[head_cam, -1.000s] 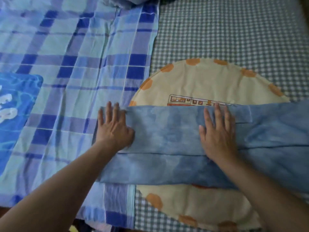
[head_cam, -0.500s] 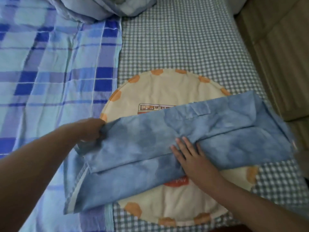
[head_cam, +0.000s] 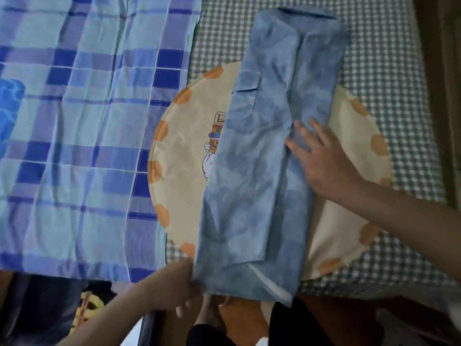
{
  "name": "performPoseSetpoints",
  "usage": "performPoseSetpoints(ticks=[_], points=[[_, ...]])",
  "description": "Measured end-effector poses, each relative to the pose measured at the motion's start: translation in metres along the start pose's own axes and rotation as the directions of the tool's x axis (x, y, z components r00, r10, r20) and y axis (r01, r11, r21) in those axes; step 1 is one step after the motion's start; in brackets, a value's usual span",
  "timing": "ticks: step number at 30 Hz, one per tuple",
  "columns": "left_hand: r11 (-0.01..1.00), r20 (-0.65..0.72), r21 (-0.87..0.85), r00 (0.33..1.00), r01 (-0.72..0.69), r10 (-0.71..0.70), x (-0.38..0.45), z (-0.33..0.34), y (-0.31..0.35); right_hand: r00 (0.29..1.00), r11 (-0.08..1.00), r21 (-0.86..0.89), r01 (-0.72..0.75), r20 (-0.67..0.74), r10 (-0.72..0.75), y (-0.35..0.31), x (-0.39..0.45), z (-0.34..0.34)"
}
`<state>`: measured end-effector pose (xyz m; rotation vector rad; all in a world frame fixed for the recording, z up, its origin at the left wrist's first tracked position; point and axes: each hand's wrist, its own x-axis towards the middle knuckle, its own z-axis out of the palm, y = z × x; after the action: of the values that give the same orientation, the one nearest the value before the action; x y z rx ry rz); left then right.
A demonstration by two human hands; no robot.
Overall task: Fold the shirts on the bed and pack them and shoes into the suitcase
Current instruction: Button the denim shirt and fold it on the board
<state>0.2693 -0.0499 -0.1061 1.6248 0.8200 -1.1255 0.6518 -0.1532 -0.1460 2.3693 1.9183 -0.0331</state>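
Observation:
A blue mottled shirt [head_cam: 252, 171], folded into a long narrow strip, lies lengthwise on the bed with its collar end far from me and its hem at the near edge. My left hand [head_cam: 174, 288] grips the hem corner at the bed's near edge. With its fingers spread flat, my right hand [head_cam: 321, 156] presses on the strip's right side near the middle. No suitcase or shoes are in view.
Under the shirt lies a round cream cushion [head_cam: 184, 156] with orange spots and a cartoon print. A blue plaid sheet [head_cam: 82, 136] covers the left of the bed; grey gingham bedding [head_cam: 389, 61] covers the right. A wooden edge [head_cam: 444, 71] runs along the far right.
The shirt has swung from lying crosswise to lying lengthwise away from me. My left hand pulled the hem end toward the near bed edge; my right hand stayed flat on the cloth.

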Motion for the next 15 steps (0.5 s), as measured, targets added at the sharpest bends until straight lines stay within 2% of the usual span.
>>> performPoseSetpoints(ticks=[1, 2, 3, 4, 5, 6, 7, 8, 9, 11, 13, 15], points=[[0.980, 0.075, 0.196, 0.997, 0.015, -0.030, -0.007, -0.009, -0.002, 0.999, 0.998, 0.053, 0.044, -0.026, -0.043, -0.013, -0.020, 0.003], [0.900, 0.049, 0.434, 0.996, 0.046, -0.074, -0.011, -0.020, -0.005, 0.994, 0.991, 0.083, 0.101, -0.037, -0.098, -0.028, -0.035, 0.002], [0.765, -0.069, 0.639, 0.996, 0.082, -0.049, -0.011, -0.031, -0.008, 0.987, 0.982, 0.104, 0.157, -0.051, -0.153, -0.043, -0.048, 0.002], [0.645, -0.227, 0.753, 0.972, 0.132, 0.067, -0.010, -0.046, -0.009, 0.979, 0.969, 0.140, 0.201, -0.062, -0.194, -0.058, -0.057, 0.001], [0.573, -0.371, 0.802, 0.893, 0.169, 0.256, -0.006, -0.062, -0.006, 0.973, 0.959, 0.171, 0.228, -0.070, -0.219, -0.071, -0.064, 0.002], [0.545, -0.431, 0.825, 0.790, 0.149, 0.437, 0.000, -0.078, -0.001, 0.969, 0.949, 0.197, 0.247, -0.067, -0.238, -0.082, -0.071, 0.006], [0.470, -0.385, 0.878, 0.713, 0.089, 0.585, 0.010, -0.087, 0.001, 0.962, 0.937, 0.219, 0.274, -0.048, -0.270, -0.091, -0.078, 0.012], [0.324, -0.244, 0.946, 0.660, 0.002, 0.710, 0.019, -0.092, 0.005, 0.949, 0.924, 0.225, 0.308, -0.002, -0.316, -0.100, -0.085, 0.019], [0.133, -0.057, 0.988, 0.619, -0.077, 0.783, 0.029, -0.095, 0.009, 0.927, 0.911, 0.221, 0.347, 0.069, -0.370, -0.105, -0.092, 0.026], [-0.160, 0.255, 0.964, 0.559, -0.213, 0.789, 0.050, -0.097, 0.019, 0.864, 0.881, 0.234, 0.411, 0.210, -0.458, -0.105, -0.111, 0.037], [-0.320, 0.407, 0.913, 0.545, -0.252, 0.733, 0.069, -0.097, 0.022, 0.811, 0.849, 0.233, 0.474, 0.260, -0.524, -0.095, -0.125, 0.039], [-0.360, 0.461, 0.887, 0.541, -0.287, 0.703, 0.080, -0.100, 0.022, 0.738, 0.805, 0.208, 0.556, 0.323, -0.593, -0.081, -0.135, 0.035]])
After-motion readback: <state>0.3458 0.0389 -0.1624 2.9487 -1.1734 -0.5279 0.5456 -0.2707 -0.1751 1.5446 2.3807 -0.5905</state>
